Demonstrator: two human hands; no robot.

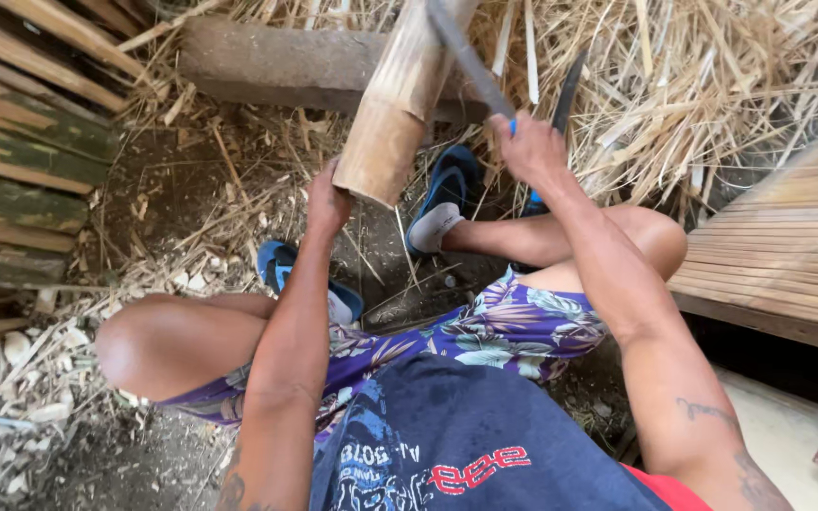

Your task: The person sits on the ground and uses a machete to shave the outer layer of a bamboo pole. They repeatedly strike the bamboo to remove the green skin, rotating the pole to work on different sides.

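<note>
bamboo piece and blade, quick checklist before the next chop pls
1. Left hand steadies the bamboo piece at its lower end: ok.
2. Right hand closed on the blade handle: ok.
3. Blade edge seated on the bamboo top: cannot tell, it runs out of frame.
4. Left fingers away from the blade's line: ok, they sit low, far from the blade.
5. Feet in blue sandals lie close under the bamboo: not ok.
6. Ground strewn with bamboo shavings, footing: cannot tell.
</note>
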